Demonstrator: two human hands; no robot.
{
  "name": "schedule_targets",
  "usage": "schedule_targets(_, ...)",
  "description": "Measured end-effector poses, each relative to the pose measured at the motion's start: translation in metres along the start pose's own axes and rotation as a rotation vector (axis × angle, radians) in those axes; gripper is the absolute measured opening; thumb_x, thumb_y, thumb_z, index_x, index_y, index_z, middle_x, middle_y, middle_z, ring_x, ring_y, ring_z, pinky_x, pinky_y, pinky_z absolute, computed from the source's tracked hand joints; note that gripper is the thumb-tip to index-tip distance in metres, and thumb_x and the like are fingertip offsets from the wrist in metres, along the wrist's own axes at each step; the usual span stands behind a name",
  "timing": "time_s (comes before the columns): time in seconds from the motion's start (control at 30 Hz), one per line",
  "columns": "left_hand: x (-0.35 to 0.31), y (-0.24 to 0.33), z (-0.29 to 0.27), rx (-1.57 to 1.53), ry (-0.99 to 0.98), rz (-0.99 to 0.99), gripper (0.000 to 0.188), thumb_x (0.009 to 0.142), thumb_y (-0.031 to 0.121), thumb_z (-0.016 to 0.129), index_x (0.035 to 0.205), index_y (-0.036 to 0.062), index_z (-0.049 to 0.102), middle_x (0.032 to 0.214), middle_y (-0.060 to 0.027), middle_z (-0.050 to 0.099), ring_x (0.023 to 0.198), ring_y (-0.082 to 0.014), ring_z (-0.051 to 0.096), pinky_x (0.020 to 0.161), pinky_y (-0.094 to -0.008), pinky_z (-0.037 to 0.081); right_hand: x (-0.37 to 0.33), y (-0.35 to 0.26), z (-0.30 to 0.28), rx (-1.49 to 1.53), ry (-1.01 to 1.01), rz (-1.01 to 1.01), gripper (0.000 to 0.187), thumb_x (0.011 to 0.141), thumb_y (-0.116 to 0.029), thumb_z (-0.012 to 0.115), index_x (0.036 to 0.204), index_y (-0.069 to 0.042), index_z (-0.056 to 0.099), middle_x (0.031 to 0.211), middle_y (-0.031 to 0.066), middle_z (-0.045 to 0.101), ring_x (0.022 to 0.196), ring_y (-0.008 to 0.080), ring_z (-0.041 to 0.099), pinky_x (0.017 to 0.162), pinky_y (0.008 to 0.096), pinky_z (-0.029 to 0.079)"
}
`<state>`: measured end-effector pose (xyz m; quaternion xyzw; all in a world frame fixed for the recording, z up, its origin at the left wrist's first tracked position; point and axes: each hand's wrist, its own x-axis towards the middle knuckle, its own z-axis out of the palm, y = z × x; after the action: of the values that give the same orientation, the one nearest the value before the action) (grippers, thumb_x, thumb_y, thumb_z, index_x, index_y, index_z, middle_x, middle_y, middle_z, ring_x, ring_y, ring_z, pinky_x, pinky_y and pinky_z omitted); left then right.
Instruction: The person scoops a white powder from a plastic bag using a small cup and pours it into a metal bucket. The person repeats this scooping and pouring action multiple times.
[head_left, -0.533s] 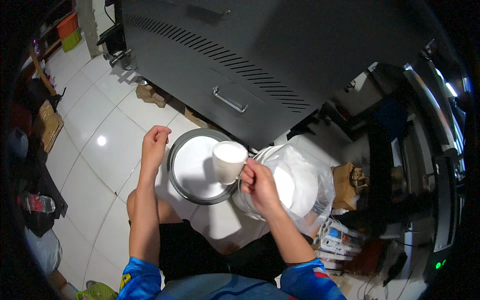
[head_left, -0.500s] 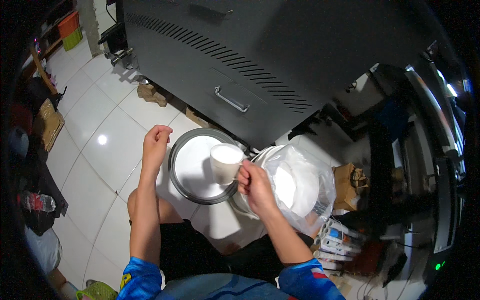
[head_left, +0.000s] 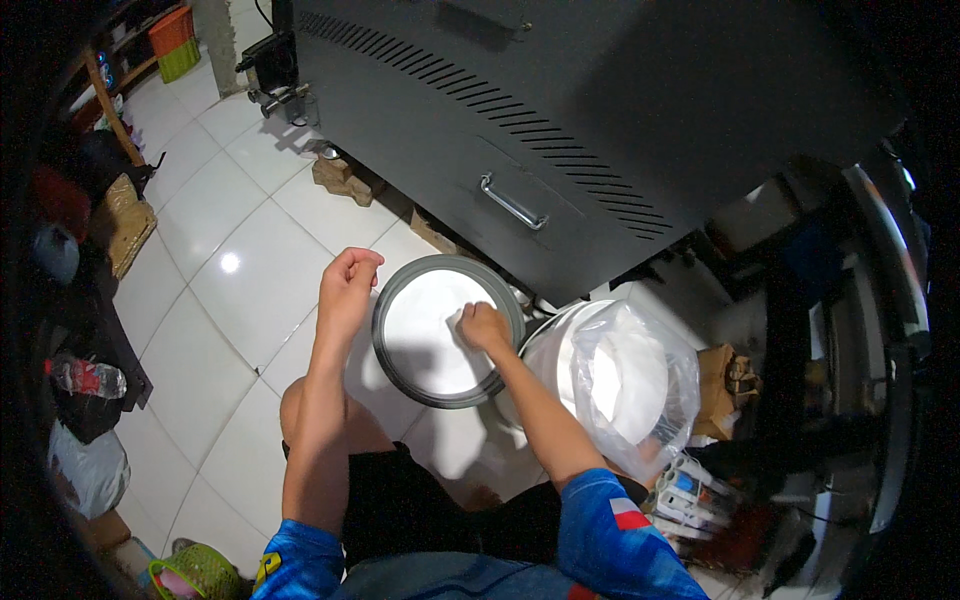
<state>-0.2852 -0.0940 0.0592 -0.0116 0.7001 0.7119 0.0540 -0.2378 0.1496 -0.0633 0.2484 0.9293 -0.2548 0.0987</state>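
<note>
A round, grey-rimmed tub (head_left: pixel 386 372) stands on the floor before me, with a smooth white substance (head_left: pixel 430 310) inside; I cannot tell if it is powder or liquid. My right hand (head_left: pixel 485 326) is over the right part of the tub, fingers closed on the handle of a white cup (head_left: pixel 456 330). The cup's pale body barely stands out against the white contents. Just left of the rim hangs my left hand (head_left: pixel 348 290), its fingers curled together around nothing that I can see.
Right of the tub stands a white bucket (head_left: pixel 545 352) lined with a clear plastic bag (head_left: pixel 672 385). A large dark metal cabinet (head_left: pixel 420 160) with slots and a handle rises behind. At right are a cardboard box (head_left: pixel 716 392) and white tubes (head_left: pixel 690 497); a green basket (head_left: pixel 200 572) sits at lower left.
My right hand has moved with the cup from above the tub's right edge inward, low over the white contents. My left hand stays beside the rim, and the whole view has shifted slightly.
</note>
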Motion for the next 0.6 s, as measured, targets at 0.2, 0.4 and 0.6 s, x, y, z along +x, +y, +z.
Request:
schedule_targets(0.2,-0.003,0.003,-0.002,-0.021,0.003,0.012,0.019,0.097,0.022,0.057,0.093,0.0075,0.067,0.067,0.0058,0.05,0.059,-0.0038,0.039,0.053,-0.0215,0.031,0.028,-0.03,-0.029,-0.212,-0.047,-0.07,0.042,0.098,-0.035,0.05,0.109,0.001,0.07,0.114,0.0251,0.068,0.11,0.0407,0.064,0.096,0.0488,0.049)
schedule_targets(0.4,-0.002,0.005,-0.001,-0.036,-0.01,-0.003,0.016,0.095,0.016,0.057,0.094,0.0049,0.068,0.069,0.005,0.051,0.063,-0.0041,0.043,0.058,-0.0209,0.034,0.034,-0.02,-0.033,-0.388,-0.11,-0.078,0.038,0.094,-0.032,0.055,0.107,-0.001,0.073,0.116,0.0213,0.069,0.111,0.0372,0.066,0.093,0.0462,0.052)
schedule_targets(0.6,-0.001,0.007,0.003,0.022,-0.004,-0.008,0.019,0.098,0.022,0.055,0.094,0.0077,0.067,0.068,0.0058,0.049,0.059,-0.0037,0.039,0.053,-0.0212,0.031,0.022,-0.036,-0.029,-0.338,-0.006,-0.149,0.037,0.096,-0.032,0.052,0.099,-0.001,0.072,0.107,0.0233,0.07,0.1,0.039,0.068,0.087,0.048,0.054)
